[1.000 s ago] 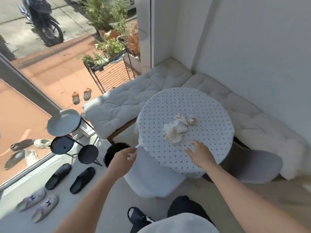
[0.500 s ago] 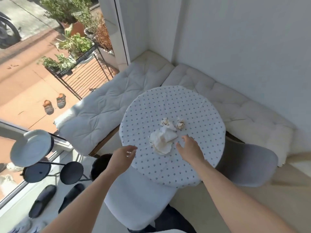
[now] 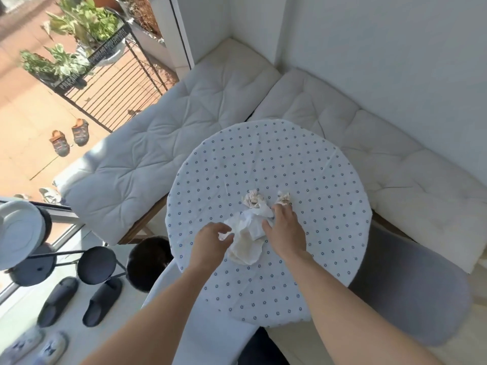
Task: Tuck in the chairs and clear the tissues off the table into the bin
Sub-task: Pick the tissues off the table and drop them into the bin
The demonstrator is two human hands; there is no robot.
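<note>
A round table with a dotted white cloth stands in front of me. Near its middle lie a large crumpled white tissue and two small stained tissue balls. My right hand lies over the right edge of the large tissue, fingers spread toward the small balls. My left hand hovers at the tissue's left edge, fingers apart, holding nothing. A white chair sits tucked under the near left side and a grey chair under the right. A black bin stands on the floor left of the table.
White cushioned benches wrap the corner behind the table. A black side stand with round trays stands at the left by the glass. Dark slippers and pale shoes lie on the floor. My dark trousers show at the bottom.
Both hands have moved forward over the table onto the large tissue, the right from the table's near edge and the left from beside it. The view has shifted closer to the table.
</note>
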